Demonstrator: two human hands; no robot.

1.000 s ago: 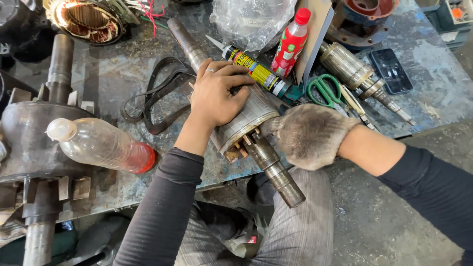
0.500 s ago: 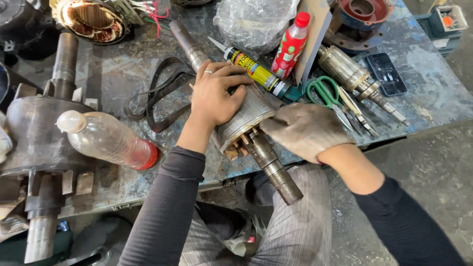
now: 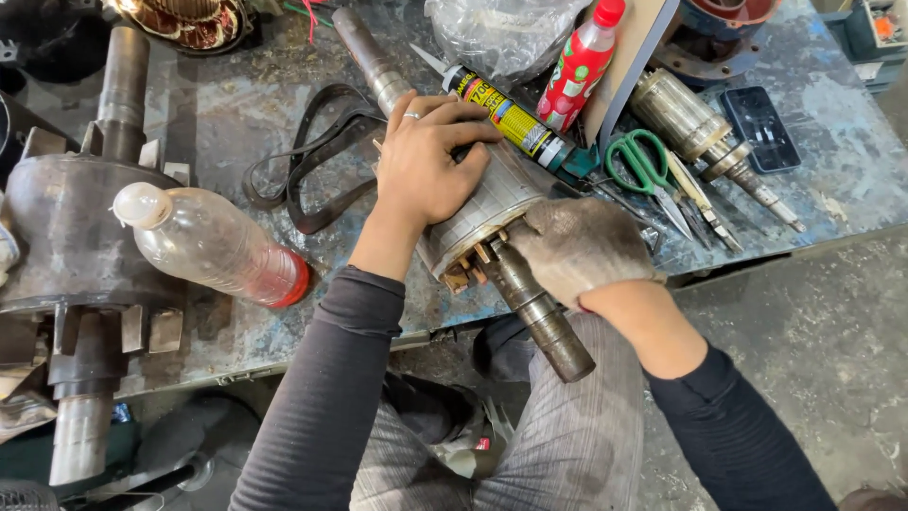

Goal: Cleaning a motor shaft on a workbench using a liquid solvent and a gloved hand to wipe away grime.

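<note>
Resting across the near edge of the table (image 3: 236,114), the motor rotor (image 3: 473,213) is the landmark, its shaft overhanging your lap. Your bare left hand (image 3: 426,166) lies flat over its laminated body, fingers spread and pressing, much as half a second ago. Your gloved right hand (image 3: 577,248) is clenched around the winding end; it has slid closer along the shaft since a second ago. Beyond the rotor lie a sealant tube (image 3: 501,114) and a red bottle (image 3: 579,66); right of it, green-handled scissors (image 3: 648,166); left of it, a plastic bottle (image 3: 213,248) and black belts (image 3: 317,161). Worn blue paint covers the scratched metal top, with grey concrete floor (image 3: 804,312) below.
</note>
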